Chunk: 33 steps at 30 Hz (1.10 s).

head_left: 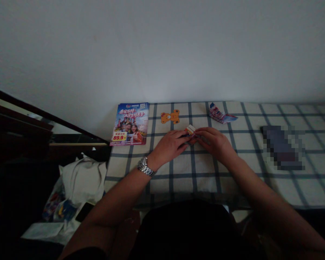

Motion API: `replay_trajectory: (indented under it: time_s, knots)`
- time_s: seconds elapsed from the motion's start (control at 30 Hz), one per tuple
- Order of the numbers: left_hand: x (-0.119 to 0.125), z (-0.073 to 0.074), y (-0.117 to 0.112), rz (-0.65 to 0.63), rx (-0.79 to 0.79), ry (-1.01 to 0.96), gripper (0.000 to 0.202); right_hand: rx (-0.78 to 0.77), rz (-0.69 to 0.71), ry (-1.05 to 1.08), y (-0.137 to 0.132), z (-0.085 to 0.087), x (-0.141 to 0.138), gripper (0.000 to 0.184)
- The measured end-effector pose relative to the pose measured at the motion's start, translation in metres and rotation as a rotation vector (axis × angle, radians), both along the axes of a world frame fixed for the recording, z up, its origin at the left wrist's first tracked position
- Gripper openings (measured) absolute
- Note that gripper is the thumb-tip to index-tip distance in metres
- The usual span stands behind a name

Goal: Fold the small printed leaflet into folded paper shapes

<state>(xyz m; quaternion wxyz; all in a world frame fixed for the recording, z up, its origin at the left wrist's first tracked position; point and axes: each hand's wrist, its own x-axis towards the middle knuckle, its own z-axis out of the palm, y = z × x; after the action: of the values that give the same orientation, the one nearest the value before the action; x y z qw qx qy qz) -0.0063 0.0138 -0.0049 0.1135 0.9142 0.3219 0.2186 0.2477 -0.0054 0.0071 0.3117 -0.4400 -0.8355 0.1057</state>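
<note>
Through the head camera I see my left hand [170, 144] and right hand [213, 141] meet over the checked tablecloth [195, 173], toward its far edge. Both sets of fingertips pinch a small multicoloured folded paper piece [191, 129]. I judge the folding well along, since the piece is already compact. A folded printed scrap [220, 114] lies by the far edge, and a glossy printed flyer [130, 124] lies whole at the far left corner.

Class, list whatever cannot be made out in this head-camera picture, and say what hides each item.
1. Head view: the small paper piece is mostly covered by fingertips of the left hand and right hand, so its shape and each grip cannot be told.
2. Head view: the pixelated object on the checked cloth is blurred out.
3. Head view: the flyer has print too small to read.
4. Head view: the bags on the floor are lost in shadow.
</note>
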Motion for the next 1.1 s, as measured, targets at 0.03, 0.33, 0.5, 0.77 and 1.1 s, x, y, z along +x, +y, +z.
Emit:
replay_trajectory:
  time_s: [0.03, 0.33, 0.5, 0.77, 1.1]
  knots:
    - [0.0, 0.0, 0.0, -0.001, 0.0, 0.002, 0.038, 0.0, 0.029, -0.017, 0.0, -0.001, 0.001, 0.021]
    - [-0.001, 0.002, 0.001, -0.014, -0.012, 0.013, 0.024, -0.001, 0.175, -0.088, -0.004, -0.007, 0.012, 0.022]
    - [-0.002, 0.002, 0.001, -0.01, -0.009, 0.05, 0.022, 0.002, 0.2, -0.095, -0.006, -0.002, 0.011, 0.02]
    - [-0.002, 0.003, 0.001, 0.013, -0.016, 0.031, 0.017, -0.116, 0.159, -0.097, -0.004, 0.005, 0.006, 0.022]
    - [0.0, 0.003, 0.001, 0.047, -0.022, -0.021, 0.016, -0.111, 0.072, -0.098, 0.001, -0.003, 0.005, 0.023]
